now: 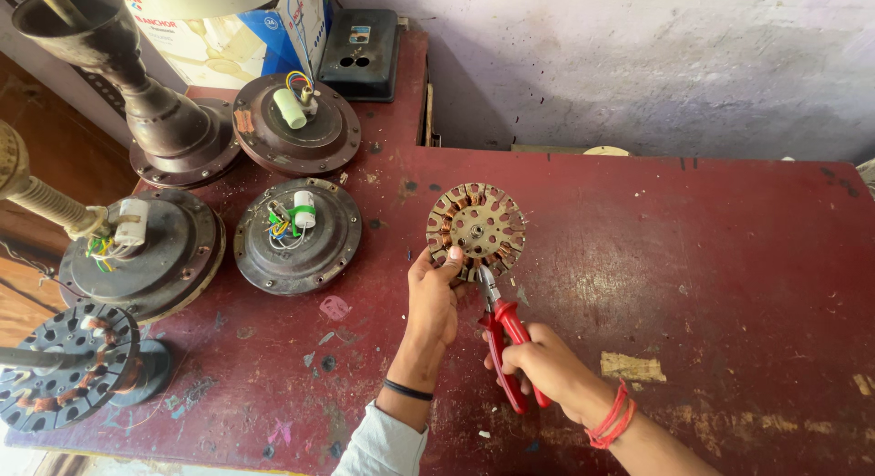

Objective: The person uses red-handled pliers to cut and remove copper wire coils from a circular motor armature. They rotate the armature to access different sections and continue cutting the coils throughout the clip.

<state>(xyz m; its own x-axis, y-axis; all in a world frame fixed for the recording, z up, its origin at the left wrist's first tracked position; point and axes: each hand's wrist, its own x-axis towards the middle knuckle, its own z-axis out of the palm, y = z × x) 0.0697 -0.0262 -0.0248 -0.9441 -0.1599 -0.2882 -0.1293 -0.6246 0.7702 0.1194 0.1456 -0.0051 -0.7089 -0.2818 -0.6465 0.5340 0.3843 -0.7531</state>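
A round fan stator (477, 225) with copper windings lies on the dark red table (693, 257). My left hand (435, 294) grips its near edge with thumb and fingers. My right hand (540, 365) holds red-handled pliers (503, 335). The jaws of the pliers touch the stator's lower rim, just right of my left thumb.
Two round fan motor housings (297, 235) (296, 122) with capacitors and coloured wires sit at the left. More fan bodies (146, 253) and a bare stator (64, 362) stand at the far left. A black box (360, 52) and a carton rest against the back wall.
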